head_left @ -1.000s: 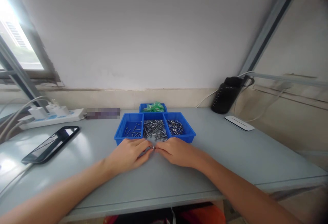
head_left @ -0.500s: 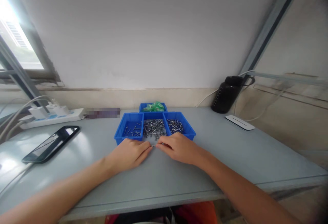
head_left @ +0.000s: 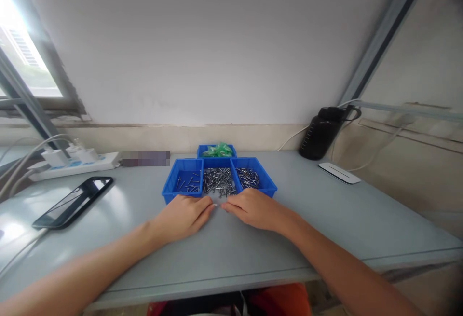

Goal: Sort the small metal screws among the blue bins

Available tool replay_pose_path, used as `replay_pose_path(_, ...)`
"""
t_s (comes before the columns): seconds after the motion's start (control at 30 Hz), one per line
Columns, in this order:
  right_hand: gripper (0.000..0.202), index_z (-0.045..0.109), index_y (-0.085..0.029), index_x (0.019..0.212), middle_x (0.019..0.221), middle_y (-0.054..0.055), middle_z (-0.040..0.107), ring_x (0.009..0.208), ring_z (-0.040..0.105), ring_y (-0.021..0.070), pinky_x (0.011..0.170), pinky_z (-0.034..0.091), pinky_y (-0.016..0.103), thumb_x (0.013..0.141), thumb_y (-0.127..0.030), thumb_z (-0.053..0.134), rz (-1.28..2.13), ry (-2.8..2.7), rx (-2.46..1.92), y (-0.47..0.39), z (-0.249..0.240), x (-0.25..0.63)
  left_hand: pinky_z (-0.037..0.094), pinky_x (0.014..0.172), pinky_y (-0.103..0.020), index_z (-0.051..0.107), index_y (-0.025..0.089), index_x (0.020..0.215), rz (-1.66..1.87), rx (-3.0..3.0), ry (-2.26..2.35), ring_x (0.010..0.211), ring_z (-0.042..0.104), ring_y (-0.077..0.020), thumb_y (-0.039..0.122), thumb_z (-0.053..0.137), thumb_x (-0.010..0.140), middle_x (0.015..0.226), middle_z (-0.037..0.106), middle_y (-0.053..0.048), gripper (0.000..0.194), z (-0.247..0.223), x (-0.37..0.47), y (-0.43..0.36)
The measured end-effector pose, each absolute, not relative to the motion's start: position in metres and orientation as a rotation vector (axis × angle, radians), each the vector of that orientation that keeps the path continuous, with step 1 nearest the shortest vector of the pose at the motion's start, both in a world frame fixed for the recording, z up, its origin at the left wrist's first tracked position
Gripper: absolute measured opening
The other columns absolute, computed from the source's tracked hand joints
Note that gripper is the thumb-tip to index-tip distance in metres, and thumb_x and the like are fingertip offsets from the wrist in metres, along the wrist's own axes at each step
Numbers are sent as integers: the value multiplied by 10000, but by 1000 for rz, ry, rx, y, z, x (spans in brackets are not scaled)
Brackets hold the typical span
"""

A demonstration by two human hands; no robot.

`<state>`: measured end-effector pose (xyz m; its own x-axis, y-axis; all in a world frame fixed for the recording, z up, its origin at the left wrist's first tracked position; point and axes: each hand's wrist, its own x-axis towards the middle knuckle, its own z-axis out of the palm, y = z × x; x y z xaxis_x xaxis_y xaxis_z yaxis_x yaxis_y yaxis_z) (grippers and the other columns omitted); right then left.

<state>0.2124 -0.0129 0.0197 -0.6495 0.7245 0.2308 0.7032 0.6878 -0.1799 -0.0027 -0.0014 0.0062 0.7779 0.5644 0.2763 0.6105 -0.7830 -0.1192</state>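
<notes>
My left hand [head_left: 190, 213] is closed in a pinch at the front of the blue bins. Between its fingertips and those of my right hand [head_left: 248, 207] shows a tiny shiny screw [head_left: 216, 205], mostly covered by the fingers. My right hand is closed too, its thumb and forefinger at the other end of the screw. Just behind the hands, the left blue bin [head_left: 183, 164] has a few loose screws [head_left: 191, 181] in it. A dense heap of screws [head_left: 219, 179] fills the middle bin, spilling at its front. Short metal pieces [head_left: 248, 177] lie in the right blue bin [head_left: 265, 176].
A fourth blue bin [head_left: 198, 151] at the back holds a green plastic bag [head_left: 219, 150]. To the left lie a phone [head_left: 74, 202] and a white power strip [head_left: 104, 162] with cables. A black bottle [head_left: 318, 135] and a white flat device [head_left: 339, 173] are at the right.
My right hand's fingers have closed up more around the screw, and their tips have shifted slightly. My left hand holds almost the same place.
</notes>
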Motion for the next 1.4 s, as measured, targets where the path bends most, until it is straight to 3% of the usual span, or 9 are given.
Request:
replay_pose_path(0.1,303,604,-180,861,725,26,640,689,585,154,632,361,256,924,-343,357,144,-2557,-1119,-14,20,212,364,512,-240,488,172,809,-331,-2776,-932,519,542,-132,284,249,944,588,542,3,297,5,-3,-1)
replay_pose_path(0.17,244,538,-195,1071,889,40,630,780,582,158,679,389,263,899,-313,411,138,-2497,-1082,-16,21,212,364,509,-238,481,170,811,-325,-2781,-943,513,542,-131,268,243,944,584,540,3,290,5,-4,0)
replay_pose_path(0.23,272,485,-201,1137,1002,54,588,809,567,153,693,405,265,871,-232,436,113,-2483,-1051,-17,23,214,364,510,-237,475,168,821,-312,-2781,-958,516,545,-131,261,236,943,591,546,1,284,5,-4,0)
replay_pose_path(0.43,272,557,-183,935,880,27,591,814,550,147,737,410,263,791,-35,381,123,-2591,-930,-16,25,217,378,530,-240,475,171,836,-236,-2790,-994,541,565,-141,277,205,951,616,569,-5,312,6,-3,-2)
replay_pose_path(0.6,305,586,-188,921,901,30,613,854,554,142,770,410,260,805,-28,353,37,-2526,-925,-13,25,224,395,509,-234,495,173,839,-208,-2783,-1028,542,586,-150,343,255,944,620,586,-9,313,6,-2,-2)
replay_pose_path(0.83,349,614,-173,955,1044,84,590,949,546,179,815,419,300,786,-17,351,-308,-2383,-1396,17,38,262,379,417,-243,484,154,805,10,-2671,-710,454,569,-173,174,394,868,573,590,-28,112,1,2,1)
replay_pose_path(0.97,253,596,-166,962,1075,88,572,993,532,194,838,420,311,826,-91,396,-433,-2500,-1226,17,43,243,353,390,-240,492,151,770,-8,-2642,-598,397,531,-162,180,381,879,521,571,-28,159,0,4,5)
replay_pose_path(1.13,148,544,-167,850,899,59,590,709,587,161,568,451,258,819,-84,426,-592,-2818,-1069,-1,21,195,369,450,-235,494,154,705,-162,-2719,-512,472,548,-134,233,334,911,562,578,-28,273,-6,-1,9)
replay_pose_path(1.4,170,491,-164,996,1108,117,551,639,615,172,471,454,281,867,-117,391,-656,-2682,-1275,-17,-6,184,377,516,-252,509,163,702,-95,-2796,-555,556,569,-133,231,358,902,629,599,-9,259,-3,-5,8)
